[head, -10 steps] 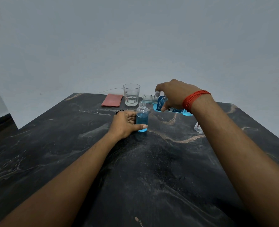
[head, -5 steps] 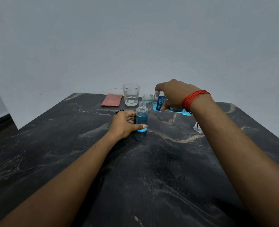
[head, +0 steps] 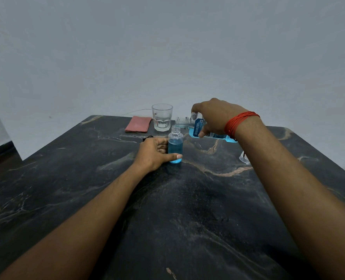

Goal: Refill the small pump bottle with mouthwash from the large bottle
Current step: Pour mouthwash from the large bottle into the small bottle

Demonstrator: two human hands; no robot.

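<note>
Bare dark table (head: 198,219) toward the near edge; glass (head: 162,117) and red cloth (head: 138,123) by the far edge. Left hand (head: 154,153) wrapped around upright small bottle (head: 175,147), uncapped, mostly blue-filled. Right hand (head: 214,116) gripping large bottle (head: 196,127), tipped sideways, mouth just above small neck.

We see a blue label (head: 198,126) on the large bottle (head: 206,129) with white print, too small to read; only a big "L" shows beside the thumb.
</note>
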